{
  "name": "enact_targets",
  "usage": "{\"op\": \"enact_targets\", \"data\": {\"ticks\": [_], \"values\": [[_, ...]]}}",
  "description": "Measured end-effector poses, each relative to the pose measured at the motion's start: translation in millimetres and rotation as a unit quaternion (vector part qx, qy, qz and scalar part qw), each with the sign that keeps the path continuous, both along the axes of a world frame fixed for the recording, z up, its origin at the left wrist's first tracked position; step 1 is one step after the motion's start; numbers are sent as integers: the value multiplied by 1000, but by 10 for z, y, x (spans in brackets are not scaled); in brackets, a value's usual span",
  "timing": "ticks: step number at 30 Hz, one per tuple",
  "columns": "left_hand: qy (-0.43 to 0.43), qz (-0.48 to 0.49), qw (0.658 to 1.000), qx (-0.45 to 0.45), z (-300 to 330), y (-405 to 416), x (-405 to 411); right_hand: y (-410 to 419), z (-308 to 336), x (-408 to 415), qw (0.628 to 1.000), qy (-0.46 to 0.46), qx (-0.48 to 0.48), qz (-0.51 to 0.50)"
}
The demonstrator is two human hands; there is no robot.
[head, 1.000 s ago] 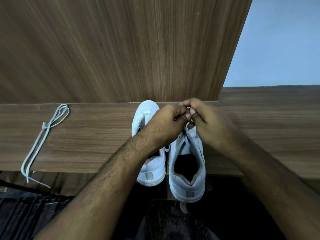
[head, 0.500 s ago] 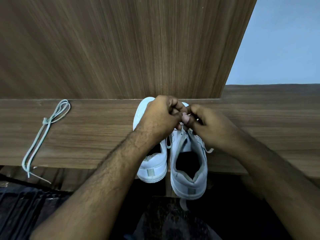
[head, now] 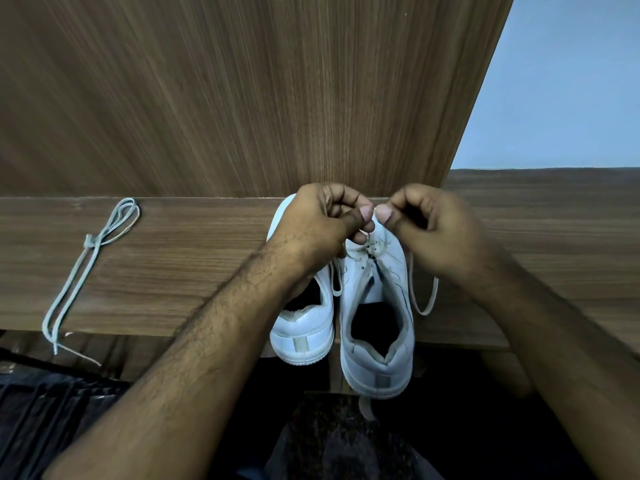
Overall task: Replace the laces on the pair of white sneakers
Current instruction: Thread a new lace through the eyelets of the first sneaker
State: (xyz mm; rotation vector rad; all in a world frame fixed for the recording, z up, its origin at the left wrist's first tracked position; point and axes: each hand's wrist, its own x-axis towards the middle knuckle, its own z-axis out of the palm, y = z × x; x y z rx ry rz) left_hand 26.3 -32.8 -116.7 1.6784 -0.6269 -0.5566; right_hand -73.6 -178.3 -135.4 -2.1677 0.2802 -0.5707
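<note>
A wooden surface [head: 180, 271] carried two white sneakers [head: 375, 306] side by side at its near edge. Above their toes, the left hand [head: 318, 226] and right hand [head: 429, 226] each pinched a lace [head: 424, 299] with curled fingers. A spare lace [head: 86, 265] lay well left.

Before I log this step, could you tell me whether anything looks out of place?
Both sneakers overhang the wooden ledge's front edge at the heels; the knotted spare lace trails off it too.
</note>
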Motion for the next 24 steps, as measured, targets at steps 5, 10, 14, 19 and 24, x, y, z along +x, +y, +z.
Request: {"op": "enact_targets", "data": {"ticks": [5, 10, 14, 19, 24], "values": [[-165, -14, 972, 168, -86, 18, 19, -79, 57, -17, 992, -82, 52, -78], [-191, -92, 918, 336, -90, 36, -81, -58, -101, -27, 981, 149, -122, -37], [-197, -69, 918, 337, -31, 10, -144, 41, -63, -18, 980, 172, -102, 5], [-56, -28, 956, 287, -94, 47, -79, 40, -69, -18, 979, 189, -72, 19], [45, 18, 971, 235, -139, 16, -52, -14, -88, 9, 986, 160, -34, -40]]}}
